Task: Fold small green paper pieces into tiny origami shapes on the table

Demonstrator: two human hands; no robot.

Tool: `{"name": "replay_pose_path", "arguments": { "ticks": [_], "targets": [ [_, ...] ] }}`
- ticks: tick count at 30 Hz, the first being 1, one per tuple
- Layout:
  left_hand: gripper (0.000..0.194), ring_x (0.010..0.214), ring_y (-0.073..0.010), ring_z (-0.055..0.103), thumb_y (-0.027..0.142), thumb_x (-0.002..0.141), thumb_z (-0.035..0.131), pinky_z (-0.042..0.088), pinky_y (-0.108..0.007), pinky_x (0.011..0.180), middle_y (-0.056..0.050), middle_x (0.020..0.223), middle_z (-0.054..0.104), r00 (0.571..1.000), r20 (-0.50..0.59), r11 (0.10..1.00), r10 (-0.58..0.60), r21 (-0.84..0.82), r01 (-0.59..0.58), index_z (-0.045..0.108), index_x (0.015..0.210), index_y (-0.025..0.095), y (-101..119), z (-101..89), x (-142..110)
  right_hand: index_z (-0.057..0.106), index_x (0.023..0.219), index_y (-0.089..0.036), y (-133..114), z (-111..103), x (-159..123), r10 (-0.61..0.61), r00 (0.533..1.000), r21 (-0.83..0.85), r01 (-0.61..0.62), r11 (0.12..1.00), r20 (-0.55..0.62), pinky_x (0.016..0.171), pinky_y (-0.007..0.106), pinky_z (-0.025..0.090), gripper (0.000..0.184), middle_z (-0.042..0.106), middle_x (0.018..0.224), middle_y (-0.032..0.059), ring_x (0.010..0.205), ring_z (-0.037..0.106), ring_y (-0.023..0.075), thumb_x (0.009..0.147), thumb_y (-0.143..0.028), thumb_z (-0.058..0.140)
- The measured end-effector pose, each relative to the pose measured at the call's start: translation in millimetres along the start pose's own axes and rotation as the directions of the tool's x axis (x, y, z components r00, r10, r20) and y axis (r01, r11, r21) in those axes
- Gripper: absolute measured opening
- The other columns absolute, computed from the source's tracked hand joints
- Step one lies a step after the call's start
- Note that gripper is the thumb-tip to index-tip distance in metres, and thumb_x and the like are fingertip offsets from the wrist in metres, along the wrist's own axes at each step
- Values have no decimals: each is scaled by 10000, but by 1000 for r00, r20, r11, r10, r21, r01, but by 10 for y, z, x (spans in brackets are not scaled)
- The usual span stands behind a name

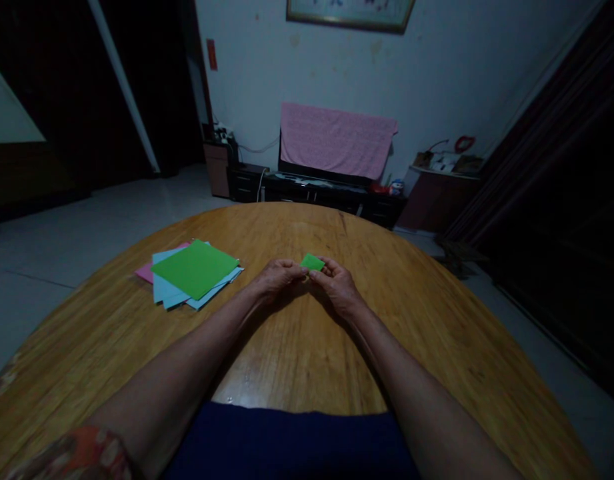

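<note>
A small green folded paper [313, 261] is pinched between my two hands, a little above or on the wooden table; I cannot tell which. My left hand [281, 276] grips its left corner with thumb and fingertips. On the right side my right hand [339, 285] holds it, the thumb in front and the fingers partly hidden behind. To the left lies a loose stack of square paper, with a green sheet [195, 269] on top, light blue sheets [161, 288] under it and a pink sheet [145, 273] sticking out.
The round wooden table [297, 353] fills the foreground. Beyond it a pink towel [337, 141] drapes over a television on a low black cabinet [297, 190]. A side cabinet [427, 200] with clutter stands at the right, near dark curtains [527, 120].
</note>
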State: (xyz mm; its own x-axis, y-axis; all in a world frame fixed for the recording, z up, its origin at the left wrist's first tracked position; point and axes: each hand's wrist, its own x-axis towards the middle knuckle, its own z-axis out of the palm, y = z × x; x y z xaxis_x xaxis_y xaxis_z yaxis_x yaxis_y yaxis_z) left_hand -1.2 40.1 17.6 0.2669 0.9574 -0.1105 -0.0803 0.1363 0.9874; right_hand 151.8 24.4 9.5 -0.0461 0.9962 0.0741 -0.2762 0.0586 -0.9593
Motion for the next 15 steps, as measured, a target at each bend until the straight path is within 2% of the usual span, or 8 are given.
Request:
{"name": "replay_pose_path", "arguments": {
  "ticks": [5,8,11,15],
  "targets": [
    [229,441,-72,404,299,642,709,281,-224,448,25,506,491,999,14,978,34,203,-37,539,579,159,6,-105,30,674,900,-170,-95,14,-93,68,995,-153,-56,987,75,559,232,443,308,668,720,7,588,584,110,634,-303,755],
    [195,419,-74,394,280,660,695,268,-231,433,22,487,489,995,99,951,-18,309,-13,561,588,158,34,-143,-23,671,773,-156,-127,2,-126,84,990,-243,-55,968,110,536,239,466,235,646,652,14,565,596,123,698,-374,714],
    [205,386,-74,371,274,677,696,233,-240,407,11,461,479,981,180,962,-72,271,21,564,568,162,54,-130,-76,648,698,-157,-114,-16,-119,56,992,-309,-19,951,111,499,252,487,273,620,605,11,518,580,125,716,-423,706],
    [246,393,-76,391,288,668,720,256,-239,407,-5,467,491,988,150,987,-38,158,14,556,536,160,26,-89,-40,657,735,-163,-83,-20,-92,-14,998,-290,31,957,60,442,278,501,282,595,577,2,465,558,134,725,-442,700]
  ]
}}
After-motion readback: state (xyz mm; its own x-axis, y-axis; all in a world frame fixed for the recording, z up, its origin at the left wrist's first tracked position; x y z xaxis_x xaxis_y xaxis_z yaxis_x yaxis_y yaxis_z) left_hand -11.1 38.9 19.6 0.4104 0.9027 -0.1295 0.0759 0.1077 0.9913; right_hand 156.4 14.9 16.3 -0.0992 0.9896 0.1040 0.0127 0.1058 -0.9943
